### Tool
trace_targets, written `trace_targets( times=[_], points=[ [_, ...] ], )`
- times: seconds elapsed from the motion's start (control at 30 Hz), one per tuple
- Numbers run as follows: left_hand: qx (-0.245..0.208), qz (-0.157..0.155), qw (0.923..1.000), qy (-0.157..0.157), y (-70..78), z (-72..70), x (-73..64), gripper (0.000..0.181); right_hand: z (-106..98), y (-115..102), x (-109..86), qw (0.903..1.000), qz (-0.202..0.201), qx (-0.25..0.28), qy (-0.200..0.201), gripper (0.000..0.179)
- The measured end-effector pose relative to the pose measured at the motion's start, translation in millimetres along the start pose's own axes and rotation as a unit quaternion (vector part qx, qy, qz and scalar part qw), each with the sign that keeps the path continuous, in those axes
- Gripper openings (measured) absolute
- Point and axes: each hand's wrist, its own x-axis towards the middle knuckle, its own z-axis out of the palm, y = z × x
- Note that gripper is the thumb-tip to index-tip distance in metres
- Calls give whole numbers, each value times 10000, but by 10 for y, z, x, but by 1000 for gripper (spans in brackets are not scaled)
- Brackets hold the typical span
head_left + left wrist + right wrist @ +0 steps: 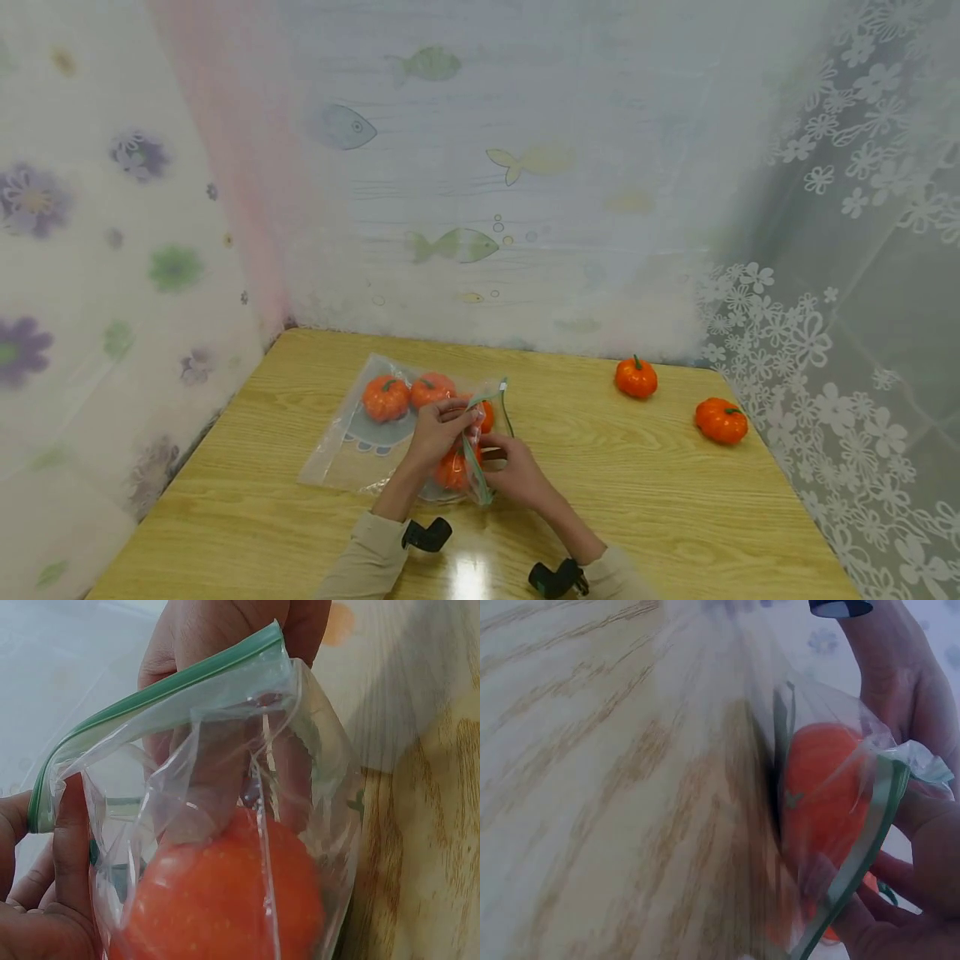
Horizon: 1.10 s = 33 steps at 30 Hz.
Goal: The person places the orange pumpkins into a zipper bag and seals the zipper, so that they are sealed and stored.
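Note:
A clear zip bag [330, 458] with a green zip strip lies on the table, its mouth to the right. Several small orange toy pumpkins [386, 398] are inside it. My left hand [435, 437] pinches the bag's mouth edge; its fingers grip the green strip [150, 694] in the left wrist view. My right hand [517, 475] reaches in at the mouth, fingers extended. Through the plastic, its fingertips touch the top of a pumpkin [225, 892] just inside. The right wrist view shows its fingers passing behind the green strip beside a pumpkin [825, 787].
Two more toy pumpkins lie on the table's right side, one toward the back [636, 378] and one nearer the right edge [722, 421]. Patterned curtains [487, 167] hang behind and beside the wooden table [637, 508]. Each wrist wears a black camera [427, 535].

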Motion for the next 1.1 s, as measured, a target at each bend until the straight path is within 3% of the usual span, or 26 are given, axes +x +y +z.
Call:
trace_targets(
  times=[0.27,0.63,0.9,1.1],
  points=[
    [-25,-83,9999,147,-3,2,7,37,-18,-5,-3,9989,108,275,-359,43],
    [-8,-99,9999,101,20,3,-22,39,-92,-17,-58,9989,175,407,-161,43],
    [-22,-51,9999,140,3,11,-9,39,-236,54,-120,9970,107,579,503,39],
    [-223,-47,9997,19,6,14,-16,38,-348,102,-170,9857,355,521,1566,33]
  ],
)
